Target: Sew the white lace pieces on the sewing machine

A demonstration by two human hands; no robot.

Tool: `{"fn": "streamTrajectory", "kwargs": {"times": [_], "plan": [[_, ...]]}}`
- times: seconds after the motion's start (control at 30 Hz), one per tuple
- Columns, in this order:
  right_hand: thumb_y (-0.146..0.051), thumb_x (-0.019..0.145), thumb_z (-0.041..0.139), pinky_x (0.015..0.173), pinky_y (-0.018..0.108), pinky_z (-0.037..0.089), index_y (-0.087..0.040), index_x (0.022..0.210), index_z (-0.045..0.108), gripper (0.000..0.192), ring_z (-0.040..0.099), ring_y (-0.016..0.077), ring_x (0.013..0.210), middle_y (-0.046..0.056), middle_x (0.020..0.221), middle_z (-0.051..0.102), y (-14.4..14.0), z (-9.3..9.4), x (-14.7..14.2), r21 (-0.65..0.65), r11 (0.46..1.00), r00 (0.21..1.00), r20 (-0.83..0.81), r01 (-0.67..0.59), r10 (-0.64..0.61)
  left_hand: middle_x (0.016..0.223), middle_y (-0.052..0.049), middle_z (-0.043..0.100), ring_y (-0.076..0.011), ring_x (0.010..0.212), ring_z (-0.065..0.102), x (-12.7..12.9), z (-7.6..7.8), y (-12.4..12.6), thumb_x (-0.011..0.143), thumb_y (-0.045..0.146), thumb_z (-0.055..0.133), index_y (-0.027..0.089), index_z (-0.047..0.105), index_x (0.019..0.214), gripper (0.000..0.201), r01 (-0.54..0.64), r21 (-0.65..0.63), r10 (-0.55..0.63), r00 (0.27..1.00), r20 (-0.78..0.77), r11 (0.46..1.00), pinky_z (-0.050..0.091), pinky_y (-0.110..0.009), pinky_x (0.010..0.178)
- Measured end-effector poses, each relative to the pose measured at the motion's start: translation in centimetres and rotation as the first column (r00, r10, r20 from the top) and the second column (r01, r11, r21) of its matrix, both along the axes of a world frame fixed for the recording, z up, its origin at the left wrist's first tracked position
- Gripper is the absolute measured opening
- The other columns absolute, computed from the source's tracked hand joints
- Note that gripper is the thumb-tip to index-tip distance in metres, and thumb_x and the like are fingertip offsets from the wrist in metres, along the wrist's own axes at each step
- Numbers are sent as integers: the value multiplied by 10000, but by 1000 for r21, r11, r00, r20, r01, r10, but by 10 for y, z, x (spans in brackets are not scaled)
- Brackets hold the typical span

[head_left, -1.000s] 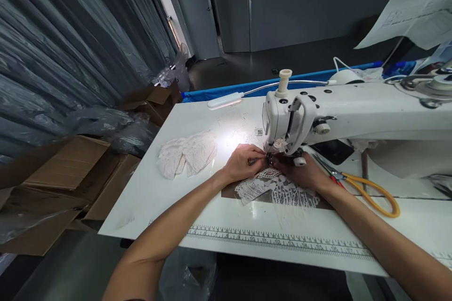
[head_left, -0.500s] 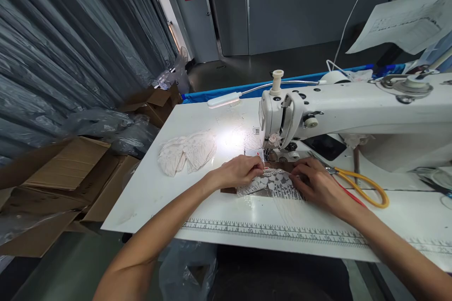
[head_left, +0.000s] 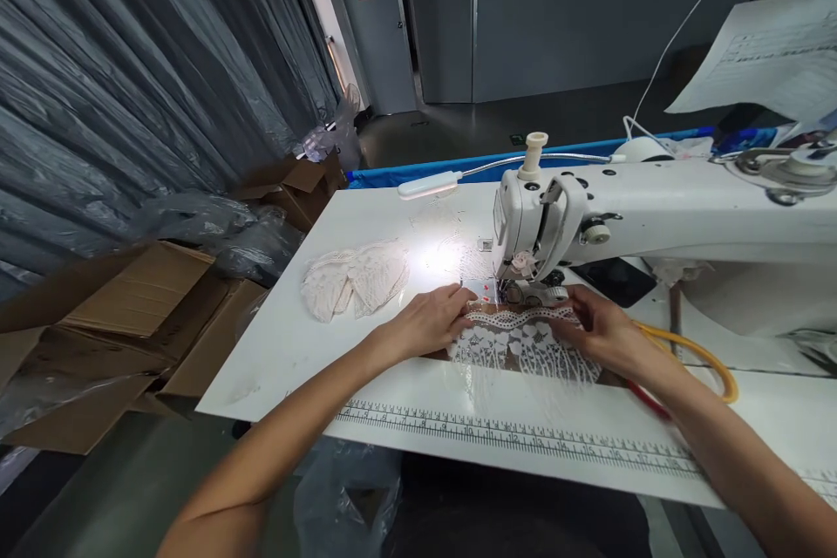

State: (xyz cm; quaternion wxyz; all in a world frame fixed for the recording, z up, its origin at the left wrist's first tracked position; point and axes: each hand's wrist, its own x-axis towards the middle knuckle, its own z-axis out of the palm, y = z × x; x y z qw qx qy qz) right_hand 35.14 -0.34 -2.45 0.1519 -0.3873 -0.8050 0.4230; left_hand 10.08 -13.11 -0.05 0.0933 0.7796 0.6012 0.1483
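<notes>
A strip of white fringed lace (head_left: 523,338) lies spread in front of the needle area of a white sewing machine (head_left: 615,209). My left hand (head_left: 435,318) grips the left end of the lace, with thumb and fingers pressed together. At the other end, my right hand (head_left: 598,327) pinches the lace's upper edge between thumb and fingers. A brown surface shows beneath the lace. Yellow-handled scissors (head_left: 710,357) lie partly behind my right hand, and something red sticks out below it.
Folded lace pieces (head_left: 357,279) lie on the white table's left side. A ruler strip (head_left: 484,432) runs along the front edge. A lit lamp (head_left: 428,185) stands behind. Open cardboard boxes (head_left: 137,296) are left of the table; a dark phone-like slab (head_left: 615,279) lies under the machine arm.
My hands have moved apart, and the lace between them is now stretched out wider, with its scalloped top edge showing. My right hand has shifted right, covering more of the scissors. The view has turned slightly.
</notes>
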Motion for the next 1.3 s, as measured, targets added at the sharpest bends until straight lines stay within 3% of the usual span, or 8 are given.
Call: {"fn": "streamTrajectory", "kwargs": {"times": [0.13, 0.27, 0.47, 0.6, 0.77, 0.97, 1.07, 1.3], "plan": [[-492, 816, 541, 497, 259, 328, -195, 1072, 567, 394, 437, 127, 538, -4, 690, 521, 1, 4, -2, 218, 975, 992, 104, 44, -68, 1061, -114, 624, -183, 861, 597, 2, -22, 4, 972, 206, 447, 131, 592, 1038, 176, 82, 251, -58, 993, -100, 965, 486, -327, 704], [-532, 783, 582, 459, 256, 310, -182, 1081, 576, 460, 424, 125, 491, -21, 618, 492, -9, 9, 4, 254, 966, 990, 122, 38, -71, 1044, -95, 656, -183, 891, 615, 8, -28, 1, 964, 299, 500, 150, 649, 960, 211, 165, 268, -176, 984, 18, 949, 490, -336, 739], [-500, 775, 673, 694, 285, 536, -177, 1213, 542, 560, 632, 189, 849, 76, 965, 653, -43, 8, -23, -308, 951, 964, -252, -1, -80, 867, -61, 651, -136, 720, 596, 11, -14, -10, 889, 535, 558, 135, 598, 1159, 484, 7, -138, 74, 816, 574, 990, 489, -259, 618], [-532, 806, 643, 789, 339, 573, -175, 1318, 470, 648, 647, 209, 944, 113, 1108, 641, -53, 12, -44, -468, 869, 924, -382, -163, -33, 987, -82, 633, -199, 843, 612, 11, -3, -18, 805, 634, 597, 173, 408, 1395, 772, -14, -383, 259, 759, 597, 923, 504, -315, 688], [-442, 925, 493, 875, 397, 540, -234, 1169, 616, 343, 640, 221, 968, 66, 1048, 665, -36, 1, -29, 66, 987, 982, -114, -147, 154, 1124, -103, 609, -283, 1094, 542, 16, -1, -22, 867, 451, 593, 199, 475, 1341, 550, -209, -324, 336, 847, 411, 923, 439, -443, 933], [-302, 939, 441, 897, 446, 521, -262, 1281, 569, 367, 563, 250, 1049, 111, 1132, 566, -33, -23, -21, 551, 754, 929, 127, -357, 348, 925, -71, 639, -262, 963, 600, 18, -8, -19, 876, 401, 570, 185, 452, 1345, 529, -277, -283, 378, 826, 419, 918, 493, -382, 803], [-294, 943, 424, 859, 465, 527, -258, 1290, 562, 375, 562, 259, 990, 121, 1086, 555, -29, -29, -25, 636, 677, 926, 199, -371, 321, 882, -53, 630, -218, 824, 621, 14, -7, -17, 850, 435, 602, 183, 412, 1374, 612, -332, -311, 443, 790, 425, 891, 488, -332, 729], [-398, 976, 330, 800, 429, 544, -247, 1390, 467, 461, 586, 232, 913, 129, 1075, 563, -12, -25, -30, 564, 717, 911, 220, -410, 349, 845, -29, 629, -175, 721, 600, 3, -3, -12, 786, 418, 664, 172, 489, 1310, 606, -346, -421, 522, 732, 438, 839, 452, -273, 626]]}}
